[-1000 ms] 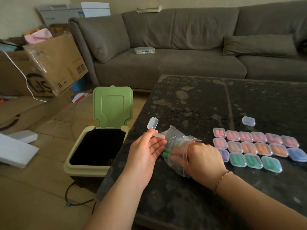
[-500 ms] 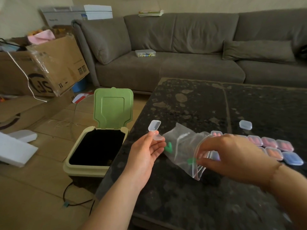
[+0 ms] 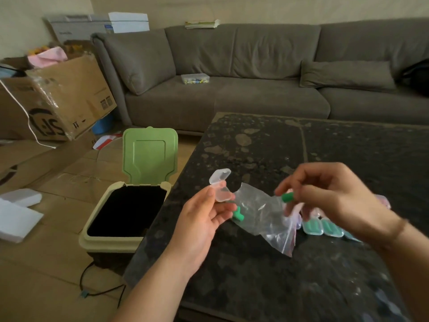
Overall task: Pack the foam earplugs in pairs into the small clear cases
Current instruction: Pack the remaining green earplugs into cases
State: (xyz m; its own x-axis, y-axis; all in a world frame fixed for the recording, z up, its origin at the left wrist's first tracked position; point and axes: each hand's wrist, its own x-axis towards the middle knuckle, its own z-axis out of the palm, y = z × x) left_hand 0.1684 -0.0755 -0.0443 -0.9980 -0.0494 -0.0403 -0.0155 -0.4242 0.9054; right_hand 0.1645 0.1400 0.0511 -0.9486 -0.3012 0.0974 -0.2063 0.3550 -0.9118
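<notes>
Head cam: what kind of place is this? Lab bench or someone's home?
Most likely a home living room, not a lab. A grey sectional sofa runs behind a dark stone-topped coffee table, and an open green-lidded bin stands on the wooden floor beside cardboard boxes.

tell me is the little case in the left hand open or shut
Open: the case in the left hand has its lid flipped up, and looks empty.

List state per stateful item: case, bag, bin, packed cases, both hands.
clear case: lid open, held by left hand
right hand: pinches green earplug
plastic bag: on table, green earplugs inside
bin: lid up
packed cases: closed, green pairs inside
</notes>
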